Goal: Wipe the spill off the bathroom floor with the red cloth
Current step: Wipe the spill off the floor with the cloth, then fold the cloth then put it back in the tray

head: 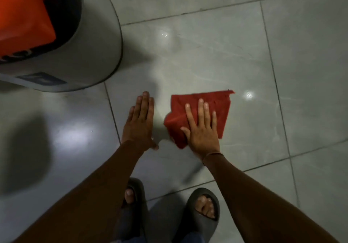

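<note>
Right hand (202, 132) flat on folded red cloth (216, 108) on grey tiled floor (244, 44); left hand (140, 124) flat beside, left; round grey bin (90, 50) behind-left.

The red cloth (201, 110) lies folded and rumpled on the grey-tiled floor (244, 44).

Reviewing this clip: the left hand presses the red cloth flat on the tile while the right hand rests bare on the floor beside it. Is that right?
Not quite: the hands are swapped. In the head view the right hand presses the red cloth flat on the tile, fingers spread, while the left hand rests bare on the floor beside it, apart from the cloth.
</note>
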